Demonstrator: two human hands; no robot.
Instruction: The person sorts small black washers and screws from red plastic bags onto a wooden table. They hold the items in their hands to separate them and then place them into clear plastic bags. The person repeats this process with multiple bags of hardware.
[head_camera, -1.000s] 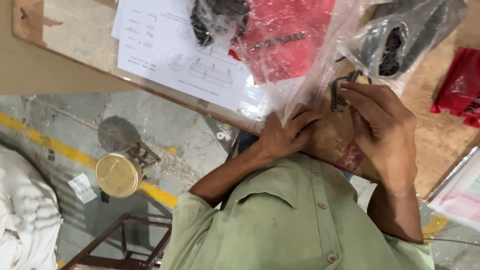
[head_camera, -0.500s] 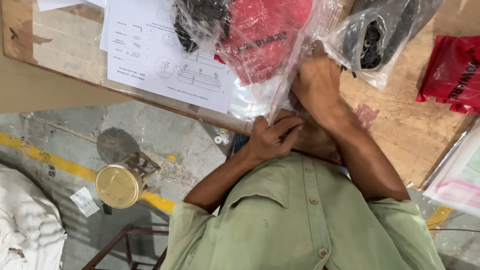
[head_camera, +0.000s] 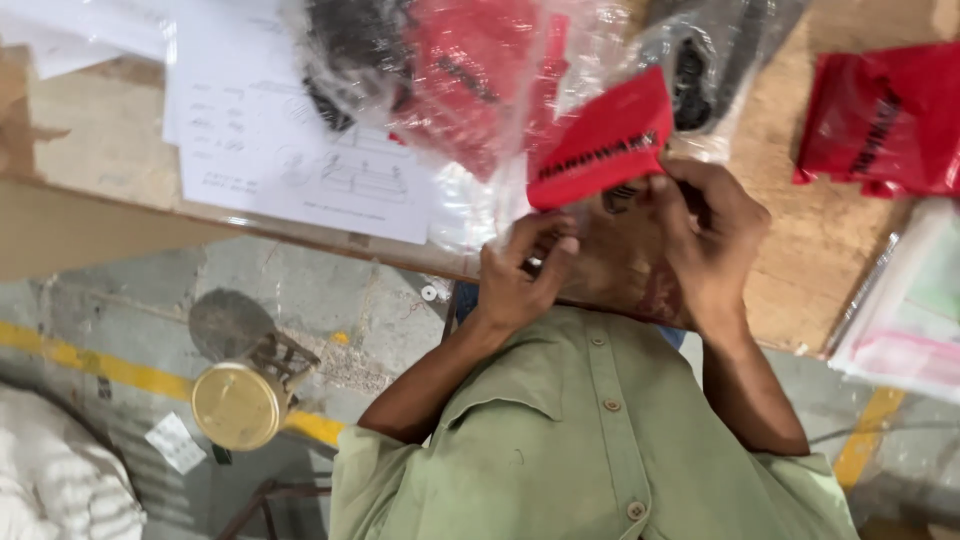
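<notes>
My right hand (head_camera: 705, 235) pinches the lower corner of a small red packet (head_camera: 600, 140) with black print and holds it up over the wooden table (head_camera: 800, 250). A small dark metal piece shows just under the packet, by my fingers. My left hand (head_camera: 518, 275) grips the near edge of a large clear plastic bag (head_camera: 480, 195) that lies on the table. That bag holds more red packets and a bundle of black parts. The two hands are close together at the table's near edge, in front of my green shirt.
A printed instruction sheet (head_camera: 270, 150) lies at the left of the table. Behind the packet sits a clear bag of black rings (head_camera: 700, 70). Red packets (head_camera: 880, 110) and a stack of clear bags (head_camera: 900, 310) lie at the right. A round brass object (head_camera: 237, 405) stands on the floor.
One second ago my right hand held black hex keys. It then reached forward to the bags and has come back holding the red packet. My left hand kept its grip on the clear bag.
</notes>
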